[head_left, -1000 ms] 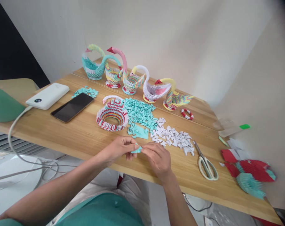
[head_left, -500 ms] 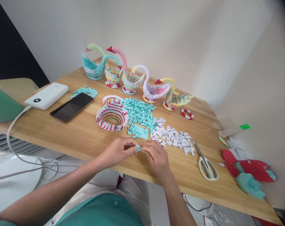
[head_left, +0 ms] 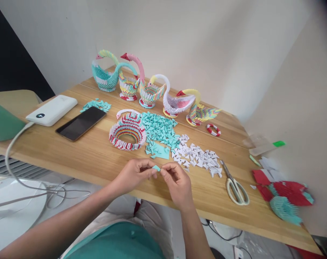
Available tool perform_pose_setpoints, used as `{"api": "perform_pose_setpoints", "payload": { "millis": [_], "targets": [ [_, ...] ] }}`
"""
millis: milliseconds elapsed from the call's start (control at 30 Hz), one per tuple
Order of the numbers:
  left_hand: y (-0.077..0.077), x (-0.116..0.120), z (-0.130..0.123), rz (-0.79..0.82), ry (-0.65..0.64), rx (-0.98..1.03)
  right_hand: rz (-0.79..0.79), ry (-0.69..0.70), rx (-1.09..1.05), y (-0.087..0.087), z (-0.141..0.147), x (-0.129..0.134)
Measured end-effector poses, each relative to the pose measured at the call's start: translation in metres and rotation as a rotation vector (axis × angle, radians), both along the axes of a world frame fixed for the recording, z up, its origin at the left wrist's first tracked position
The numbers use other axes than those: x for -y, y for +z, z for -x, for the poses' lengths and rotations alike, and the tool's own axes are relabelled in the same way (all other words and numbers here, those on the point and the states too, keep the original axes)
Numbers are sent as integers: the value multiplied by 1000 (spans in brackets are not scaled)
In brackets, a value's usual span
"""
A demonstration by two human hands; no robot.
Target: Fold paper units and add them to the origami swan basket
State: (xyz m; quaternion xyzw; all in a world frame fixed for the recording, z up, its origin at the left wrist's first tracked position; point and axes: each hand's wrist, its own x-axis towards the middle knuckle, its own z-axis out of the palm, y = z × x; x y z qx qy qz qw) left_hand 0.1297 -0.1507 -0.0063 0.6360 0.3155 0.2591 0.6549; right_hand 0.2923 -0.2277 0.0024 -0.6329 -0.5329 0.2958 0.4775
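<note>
A tiny folded teal paper piece (head_left: 156, 168) is up over the near side of the table (head_left: 98, 158), right between the two hands. Left hand (head_left: 133, 175) has its fingers nearly closed, pinching one end, and right hand (head_left: 179, 183) has thumb and fingertip pretty much together on the other tip. Just beyond are piles of loose teal pieces (head_left: 159, 127) and white pieces (head_left: 197, 155), plus a striped paper basket (head_left: 128, 125). Scissors (head_left: 231, 177) lie off to the right.
</note>
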Motion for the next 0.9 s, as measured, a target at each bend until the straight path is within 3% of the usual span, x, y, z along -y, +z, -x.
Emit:
{"api": "perform_pose_setpoints", "payload": {
  "millis": [167,400,567,800,900],
  "targets": [
    [0,-2,-2,-3,-44,11,13,93,20,6,-1,2],
    [-1,0,-4,2,-26,-18,-112,51,96,5,-2,-3],
    [-6,0,-3,-52,21,-90,24,111,24,5,-3,-3],
    [-2,2,6,-50,-102,-51,128,46,-22,11,-4,-2],
    [-3,4,9,-83,-77,-30,150,58,-77,12,-3,-2]
  ]
}}
